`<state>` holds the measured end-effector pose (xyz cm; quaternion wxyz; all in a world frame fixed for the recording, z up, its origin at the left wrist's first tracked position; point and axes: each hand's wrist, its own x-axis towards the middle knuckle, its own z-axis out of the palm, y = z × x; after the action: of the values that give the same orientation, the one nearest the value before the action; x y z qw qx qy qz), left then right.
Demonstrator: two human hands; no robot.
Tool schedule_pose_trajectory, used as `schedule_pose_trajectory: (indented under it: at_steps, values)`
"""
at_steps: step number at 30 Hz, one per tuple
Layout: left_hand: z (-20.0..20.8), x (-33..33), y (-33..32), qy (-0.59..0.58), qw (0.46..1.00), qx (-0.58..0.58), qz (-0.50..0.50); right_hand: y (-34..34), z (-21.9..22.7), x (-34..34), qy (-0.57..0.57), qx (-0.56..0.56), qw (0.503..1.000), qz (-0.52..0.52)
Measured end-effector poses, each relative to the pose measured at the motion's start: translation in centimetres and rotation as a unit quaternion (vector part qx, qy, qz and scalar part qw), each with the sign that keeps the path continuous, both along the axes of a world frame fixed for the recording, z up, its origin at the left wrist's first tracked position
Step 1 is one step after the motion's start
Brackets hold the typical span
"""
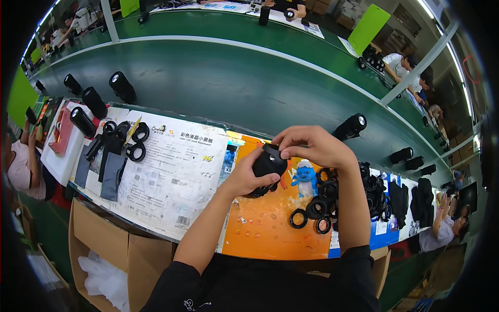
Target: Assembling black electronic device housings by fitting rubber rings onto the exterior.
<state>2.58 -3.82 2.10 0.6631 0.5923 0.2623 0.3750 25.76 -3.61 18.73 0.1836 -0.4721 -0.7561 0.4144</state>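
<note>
My left hand point(248, 176) is wrapped round a black cylindrical device point(267, 165) that looks like a small portable speaker, tilted over the orange sheet. At its upper end, the thumb and fingers of my right hand point(306, 144) pinch a black ring point(272, 151). Part of the ring and the device's lower side are hidden by my hands. Just right of the device stands a blue and white figurine point(304, 178). Beside it, near my right forearm, lies a pile of black rings point(318, 208), with a loose ring point(298, 218) at its near edge.
A green conveyor belt point(223, 83) runs beyond the bench, with several black cylinders point(122, 87) standing along it. On the left, black rings point(136, 152) and grey pouches point(113, 177) lie on a white printed sheet point(171, 182). An open cardboard box point(99, 229) stands below. Other people sit nearby.
</note>
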Motion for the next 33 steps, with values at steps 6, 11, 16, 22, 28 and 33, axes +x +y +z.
schedule_pose_trajectory:
  at_steps: [6, 11, 16, 22, 28, 33]
  values:
    - [-0.5, -0.2, 0.3, -0.025, 0.999, -0.041, -0.016, -0.8, -0.1, -0.8, -0.060, 0.082, 0.994, 0.028]
    - [-0.5, 0.0, 0.4, -0.019, 1.000, -0.006, 0.013, -2.0, -1.1, -1.3, -0.056, 0.116, 0.992, 0.013]
    - [-1.1, 0.2, 0.4, -0.023, 0.999, 0.016, 0.020, -2.5, -1.2, -1.6, -0.060, 0.143, 0.988, 0.006]
    - [-1.5, 0.4, 0.5, -0.039, 0.999, -0.007, 0.006, -2.2, -0.7, -1.3, -0.060, 0.127, 0.990, 0.026]
    - [-1.0, 0.3, 0.4, -0.013, 0.999, 0.036, 0.019, -2.5, -0.8, -1.2, -0.051, 0.109, 0.993, 0.015]
    - [-1.1, 0.2, 0.0, -0.002, 0.999, 0.050, 0.012, -2.9, -1.1, -1.7, -0.071, 0.125, 0.989, 0.020]
